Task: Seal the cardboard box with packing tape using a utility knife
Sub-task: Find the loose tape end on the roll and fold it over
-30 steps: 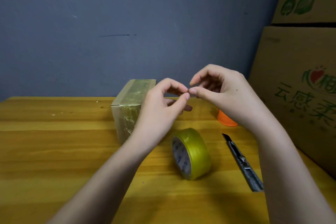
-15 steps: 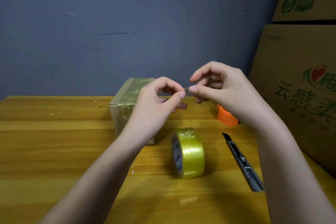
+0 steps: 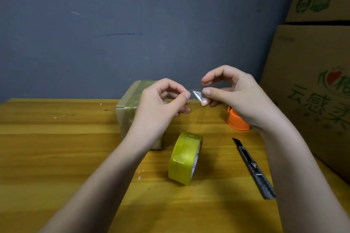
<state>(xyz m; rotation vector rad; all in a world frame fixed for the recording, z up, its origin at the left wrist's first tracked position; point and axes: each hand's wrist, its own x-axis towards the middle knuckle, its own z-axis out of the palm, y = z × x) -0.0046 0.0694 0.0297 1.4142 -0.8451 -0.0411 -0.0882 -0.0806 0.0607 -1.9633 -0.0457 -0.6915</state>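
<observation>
A small cardboard box point(image 3: 127, 108) wrapped in shiny tape stands on the wooden table point(image 3: 56, 157), partly hidden behind my left hand point(image 3: 161, 104). A yellow roll of packing tape point(image 3: 184, 158) stands on edge in front of it. To its right lies a grey utility knife point(image 3: 252, 168), blade end pointing away. My left hand and my right hand point(image 3: 233, 94) are raised above the roll. Between their fingertips they pinch a small clear piece of tape point(image 3: 197, 95).
An orange tape dispenser point(image 3: 236, 122) sits behind my right wrist. Large printed cardboard cartons point(image 3: 312, 85) are stacked at the right edge of the table. A blue-grey wall point(image 3: 132, 24) runs behind the table.
My hands have drawn slightly apart, and the clear tape piece now shows stretched between them. The tape roll has turned on the table so its yellow outer face points toward me.
</observation>
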